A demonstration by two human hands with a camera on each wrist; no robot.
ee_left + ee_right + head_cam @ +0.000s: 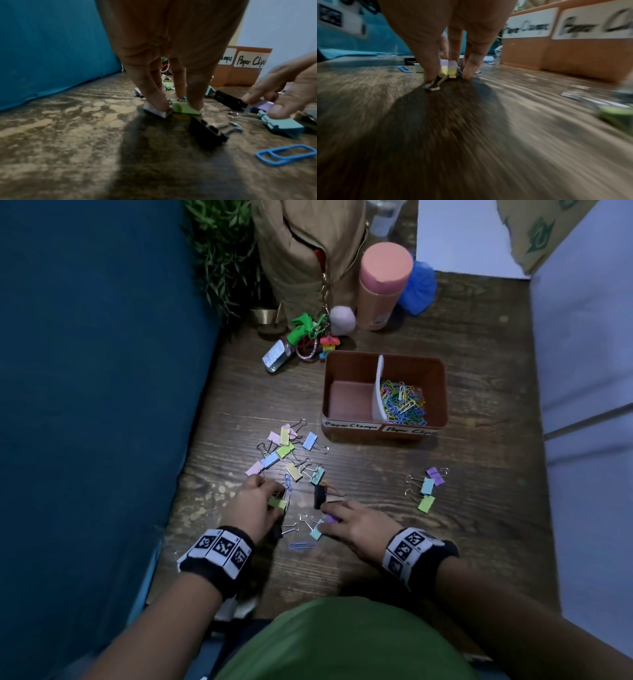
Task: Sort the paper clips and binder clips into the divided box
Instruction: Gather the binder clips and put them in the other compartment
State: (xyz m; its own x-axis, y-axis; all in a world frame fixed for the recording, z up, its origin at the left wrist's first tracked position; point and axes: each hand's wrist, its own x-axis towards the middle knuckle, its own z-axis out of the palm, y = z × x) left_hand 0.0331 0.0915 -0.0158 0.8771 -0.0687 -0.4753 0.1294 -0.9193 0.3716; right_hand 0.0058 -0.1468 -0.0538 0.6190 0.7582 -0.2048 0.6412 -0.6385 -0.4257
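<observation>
**Risk note: both hands down among mixed clips**

Head view. Dark wood-grain table (479, 378), blue upholstery along the left, bag and pink bottle (384, 285) at the far end. The divided box (442, 392) sits far of centre; its right compartment holds a heap of coloured paper clips (404, 402), its left compartment looks bare. Binder clips (284, 450) lie scattered near-left of the box, with a small group (426, 487) well apart to the right. The left hand (253, 508) has fingers curled over a green binder clip (278, 503). The right hand (356, 523) has fingertips on a purple clip (331, 519), just beside a teal clip (317, 530). A blue paper clip (301, 545) lies loose between the wrists, another at (288, 482).

Left wrist view. Fingertips press down on a white clip (154, 110) and the green one together; whether either is truly pinched, I cannot tell. A black clip (207, 129) lies touching the green one.

Right wrist view. Heavily blurred. Thumb and finger bracket a yellow-and-purple clip pair (448, 69), wire handle (435, 84) splayed toward the camera.

Likely failures:
- Handles interlock, so a lift drags neighbours off the table.
- Stray paper clips swept up with binder clips into the left compartment.
- Fingertip grip on two clips at once slips mid-carry.
</observation>
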